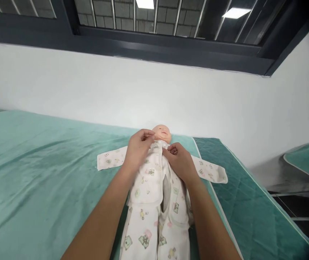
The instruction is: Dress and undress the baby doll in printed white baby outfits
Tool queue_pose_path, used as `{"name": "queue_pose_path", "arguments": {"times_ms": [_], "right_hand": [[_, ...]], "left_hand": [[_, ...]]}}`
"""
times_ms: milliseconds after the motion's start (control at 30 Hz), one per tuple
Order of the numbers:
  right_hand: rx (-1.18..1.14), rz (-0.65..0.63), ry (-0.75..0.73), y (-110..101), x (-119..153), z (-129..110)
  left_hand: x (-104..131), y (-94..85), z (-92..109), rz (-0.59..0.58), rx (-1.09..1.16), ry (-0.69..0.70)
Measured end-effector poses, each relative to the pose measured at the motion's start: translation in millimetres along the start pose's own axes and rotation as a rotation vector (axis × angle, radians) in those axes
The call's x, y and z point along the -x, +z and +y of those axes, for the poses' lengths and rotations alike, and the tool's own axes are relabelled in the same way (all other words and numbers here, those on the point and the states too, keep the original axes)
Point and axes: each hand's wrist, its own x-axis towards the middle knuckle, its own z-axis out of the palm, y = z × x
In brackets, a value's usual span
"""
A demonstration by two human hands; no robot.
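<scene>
A baby doll [162,133] lies on its back, its head toward the wall. It wears a white baby jacket [147,180] with a small animal print, sleeves spread out to both sides. The jacket's front is parted down the middle. Matching printed pants [143,231] cover the legs. At the collar, just below the doll's chin, my left hand [141,144] has its fingers bent together on the jacket's left side. My right hand [180,159] pinches the jacket's right front edge near the neck. The fingertips partly hide what each hand grips.
A light green sheet [48,180] covers the surface under the doll. To the right lies a darker quilted green pad [241,202] with a pale edge. Behind is a white wall [116,90] below a dark window frame [143,47]. Another green padded edge [308,160] shows at far right.
</scene>
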Motion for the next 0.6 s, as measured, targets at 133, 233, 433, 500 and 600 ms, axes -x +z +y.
{"name": "queue_pose_path", "arguments": {"times_ms": [133, 233, 433, 500, 600], "right_hand": [[0.01, -0.01, 0.026, -3, -4, -1], [-0.004, -0.033, 0.048, -8, -12, -2], [-0.202, 0.018, 0.028, -11, -18, -9], [-0.319, 0.017, 0.018, -7, -16, -9], [-0.447, -0.041, 0.04, -2, -15, -1]], "left_hand": [[0, -0.6, -11, -0.045, -0.163, 0.032], [2, 7.3, -14, -0.116, -0.346, 0.109], [-1, 12.6, -16, -0.207, -0.447, 0.132], [-3, 12.2, -19, -0.203, -0.381, 0.092], [-6, 12.6, -21, -0.15, -0.33, 0.104]]}}
